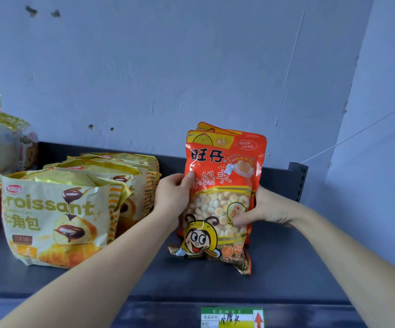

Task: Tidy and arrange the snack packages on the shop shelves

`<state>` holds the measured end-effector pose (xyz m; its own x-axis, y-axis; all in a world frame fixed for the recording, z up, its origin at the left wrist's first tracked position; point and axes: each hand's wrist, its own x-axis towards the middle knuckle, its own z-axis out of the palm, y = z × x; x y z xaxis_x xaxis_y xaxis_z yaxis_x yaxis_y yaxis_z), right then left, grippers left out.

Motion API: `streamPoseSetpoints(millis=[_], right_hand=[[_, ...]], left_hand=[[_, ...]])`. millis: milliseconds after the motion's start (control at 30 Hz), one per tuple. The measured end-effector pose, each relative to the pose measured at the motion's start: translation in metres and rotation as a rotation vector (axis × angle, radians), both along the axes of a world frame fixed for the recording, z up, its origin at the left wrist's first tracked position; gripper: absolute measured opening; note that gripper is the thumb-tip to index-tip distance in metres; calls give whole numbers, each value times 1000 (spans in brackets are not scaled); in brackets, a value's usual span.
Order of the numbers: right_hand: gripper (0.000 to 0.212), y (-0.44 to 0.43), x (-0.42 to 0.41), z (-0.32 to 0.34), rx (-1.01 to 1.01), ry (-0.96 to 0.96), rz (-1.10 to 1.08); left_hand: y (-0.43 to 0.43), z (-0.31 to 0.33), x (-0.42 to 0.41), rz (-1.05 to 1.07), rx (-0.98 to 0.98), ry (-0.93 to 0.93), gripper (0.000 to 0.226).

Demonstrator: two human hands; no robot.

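An orange snack bag with a clear window of small round biscuits and a bee cartoon stands upright on the dark shelf. At least one more orange bag stands right behind it. My left hand grips the front bag's left edge, thumb on its face. My right hand grips the right edge, thumb pressing near the window. A row of yellow croissant bags stands to the left, apart from the orange ones.
More orange and yellow packages pile up at the far left. A dark shelf upright closes the right end. A green and yellow price label sits on the shelf's front edge. A pale wall rises behind.
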<state>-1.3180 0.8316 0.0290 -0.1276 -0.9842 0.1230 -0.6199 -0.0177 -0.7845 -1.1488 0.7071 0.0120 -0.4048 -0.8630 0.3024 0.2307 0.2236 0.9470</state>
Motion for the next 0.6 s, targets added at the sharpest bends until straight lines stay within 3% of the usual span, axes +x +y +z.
streamPoseSetpoints(millis=[133,267,400,500,600], right_hand=[[86,-2,-3,-4,-61,-21,-51],[96,-1,-6,-8,-82,-48,-112],[90,-1,-6,-8,-86,-73,-120],[88,-1,-5,-9,-109,-98,-140],[89,-4,-5,-9,-144,-118,-150]], left_hand=[[-1,6,-1,-169,214,68,21],[-6,1,4,-84,-42,-68,31],[-12,-12,14,-398,-187,-338,119],[-14,-18,24,-632,-248,-391,125],[-15,-25,24,-553,-361,-380,121]])
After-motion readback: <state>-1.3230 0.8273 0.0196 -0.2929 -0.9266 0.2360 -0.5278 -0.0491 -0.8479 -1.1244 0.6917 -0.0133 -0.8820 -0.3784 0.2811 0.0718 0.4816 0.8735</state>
